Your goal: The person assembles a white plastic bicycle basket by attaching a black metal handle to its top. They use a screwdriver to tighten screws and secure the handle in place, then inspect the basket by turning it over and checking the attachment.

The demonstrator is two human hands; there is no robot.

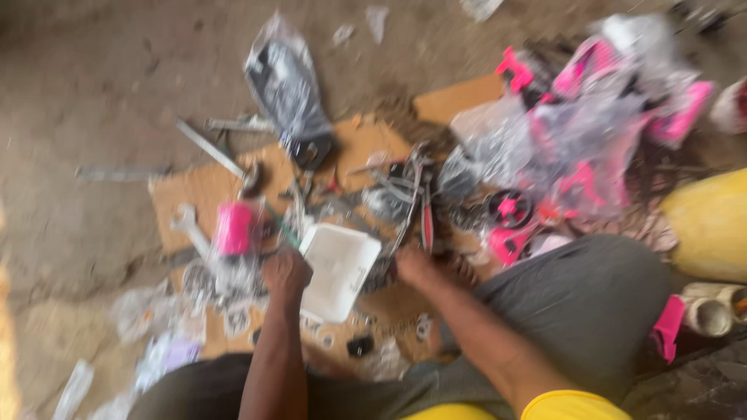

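Left hand fingers closed on white tray edge, its long axis running away; right hand just right, grip unclear, nearer metal parts.

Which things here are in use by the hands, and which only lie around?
In use:
- left hand at the white square plastic tray
- right hand among the dark metal parts

Lying around:
- pink cylinder
- grey metal spanner
- black plastic bag
- yellow rounded container

Flattened cardboard on the dirt floor carries tools and parts.
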